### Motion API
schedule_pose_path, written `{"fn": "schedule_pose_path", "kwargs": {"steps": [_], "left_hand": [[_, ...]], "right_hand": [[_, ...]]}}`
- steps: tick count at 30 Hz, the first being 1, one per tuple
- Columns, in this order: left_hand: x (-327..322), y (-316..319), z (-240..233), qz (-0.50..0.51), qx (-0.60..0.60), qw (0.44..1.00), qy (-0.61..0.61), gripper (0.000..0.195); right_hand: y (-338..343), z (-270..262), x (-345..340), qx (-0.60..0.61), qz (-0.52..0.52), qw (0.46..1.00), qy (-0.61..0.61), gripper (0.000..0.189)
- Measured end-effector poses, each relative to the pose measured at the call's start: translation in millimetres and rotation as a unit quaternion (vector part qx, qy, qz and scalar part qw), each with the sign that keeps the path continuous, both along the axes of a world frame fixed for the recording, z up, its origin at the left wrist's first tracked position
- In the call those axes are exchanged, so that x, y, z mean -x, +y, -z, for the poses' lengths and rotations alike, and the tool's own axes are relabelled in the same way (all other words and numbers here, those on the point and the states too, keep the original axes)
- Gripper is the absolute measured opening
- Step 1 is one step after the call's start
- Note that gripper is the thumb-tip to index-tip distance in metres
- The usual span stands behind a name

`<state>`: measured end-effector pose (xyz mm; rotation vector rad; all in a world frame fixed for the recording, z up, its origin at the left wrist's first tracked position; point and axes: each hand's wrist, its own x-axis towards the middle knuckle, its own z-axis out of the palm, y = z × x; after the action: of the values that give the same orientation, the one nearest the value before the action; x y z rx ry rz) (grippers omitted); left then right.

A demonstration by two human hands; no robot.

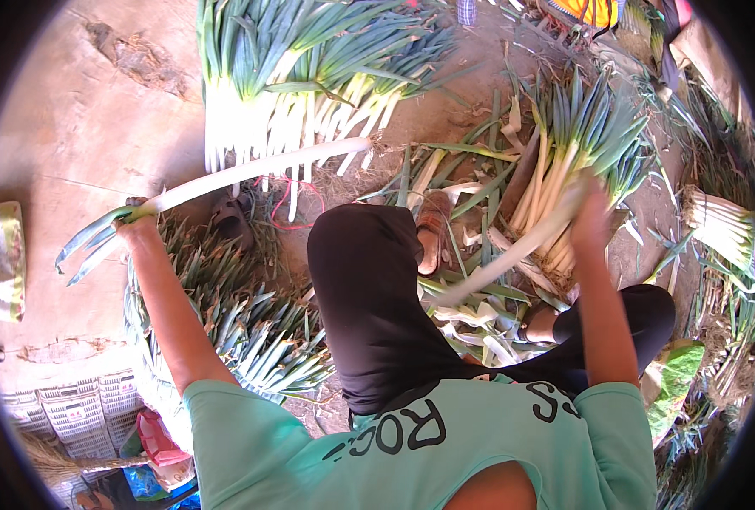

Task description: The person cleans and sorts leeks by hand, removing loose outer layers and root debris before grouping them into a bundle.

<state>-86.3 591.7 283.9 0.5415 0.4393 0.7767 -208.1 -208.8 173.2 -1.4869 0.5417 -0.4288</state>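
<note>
My left hand (136,220) is stretched out to the left, gripping a long green onion (256,169) near its green leaves. The white stalk points right, its roots beside the pile of cleaned green onions (256,95) on the floor. On the right, my right hand (591,213) is blurred by motion and closed around another pale green onion stalk (511,252), which slants down towards my knees. Just beyond that hand lies a heap of untrimmed green onions (556,166) with yellowish stalks and roots towards me.
Peeled leaves (486,319) litter the floor around my sandalled foot (433,220). A dense bundle of green tops (256,325) stands left of my knee. A pink string (275,220) lies ahead. Further left are a sack (1,261) and plastic crates (74,408); a bundle (725,223) sits far right.
</note>
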Motion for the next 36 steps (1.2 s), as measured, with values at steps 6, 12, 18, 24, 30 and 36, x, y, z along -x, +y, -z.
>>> {"fn": "schedule_pose_path", "kwargs": {"steps": [6, 12, 18, 24, 30, 36], "left_hand": [[25.2, -40.3, -47.9, 0.0, 0.057, 0.998, -0.005, 0.033], [21.3, -104.4, -46.6, 0.291, 0.187, 0.932, -0.105, 0.029], [17.1, -161.2, -42.0, 0.336, 0.08, 0.933, -0.098, 0.033], [-12.2, -265.0, -53.5, 0.381, -0.072, 0.919, -0.073, 0.036], [-46.4, -361.3, -40.6, 0.353, -0.111, 0.929, 0.006, 0.032], [-51.7, -479.3, -34.0, 0.392, -0.139, 0.908, 0.057, 0.029]], "right_hand": [[105.5, -24.3, 32.4, 0.33, -0.249, 0.91, -0.035, 0.051], [146.0, -97.5, 23.3, 0.507, -0.382, 0.762, -0.124, 0.047], [121.8, -56.4, 77.8, -0.028, -0.566, 0.817, 0.11, 0.041], [113.7, -48.7, 115.9, 0.048, -0.452, 0.891, -0.007, 0.035], [90.6, -42.4, 125.0, 0.044, -0.397, 0.915, 0.051, 0.03], [56.5, -32.0, 128.3, -0.221, -0.383, 0.876, 0.194, 0.031]]}}
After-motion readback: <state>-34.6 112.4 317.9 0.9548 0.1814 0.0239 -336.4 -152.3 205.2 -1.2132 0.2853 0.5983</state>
